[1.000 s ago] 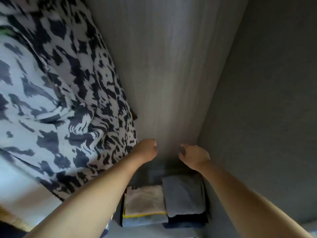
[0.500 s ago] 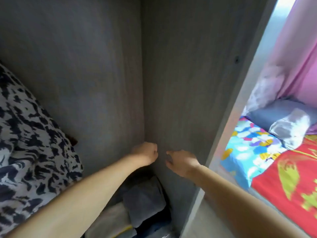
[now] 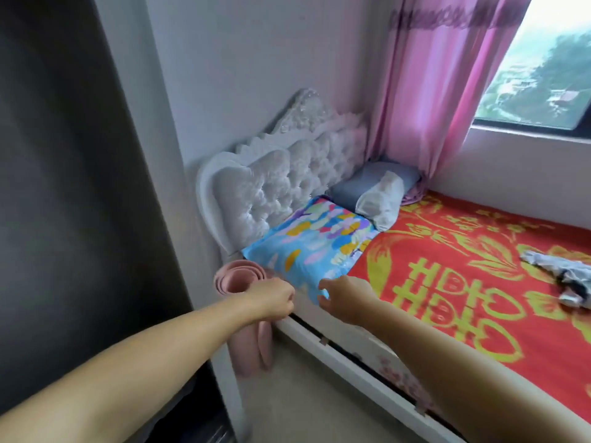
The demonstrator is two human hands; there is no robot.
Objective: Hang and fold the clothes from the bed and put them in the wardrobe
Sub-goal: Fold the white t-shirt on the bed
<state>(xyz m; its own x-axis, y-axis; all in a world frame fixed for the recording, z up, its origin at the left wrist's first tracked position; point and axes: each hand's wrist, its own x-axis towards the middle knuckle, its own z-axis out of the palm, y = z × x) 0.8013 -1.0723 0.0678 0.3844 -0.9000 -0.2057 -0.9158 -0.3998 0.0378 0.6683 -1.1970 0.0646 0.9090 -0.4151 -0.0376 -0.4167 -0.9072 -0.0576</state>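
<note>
We are now facing red-and-gold-covered bed (image 3: pixel 479 282), dark wardrobe (image 3: pixel 64 187) swung off to left. Left hand (image 3: pixel 275 297) fisted, empty; right hand (image 3: pixel 343 298) loosely curled, empty. Crumpled grey-white garment (image 3: pixel 563 276) is lying on bed, well apart; we are judging it next pickup.

Headboard (image 3: pixel 281 183): tufted, glossy white upholstery. Bedspread (image 3: pixel 479 282): matt red printed cloth. Curtain (image 3: pixel 428 84): thin pink fabric. Wardrobe panel (image 3: pixel 64 187): matt dark wood-grain finish.
</note>
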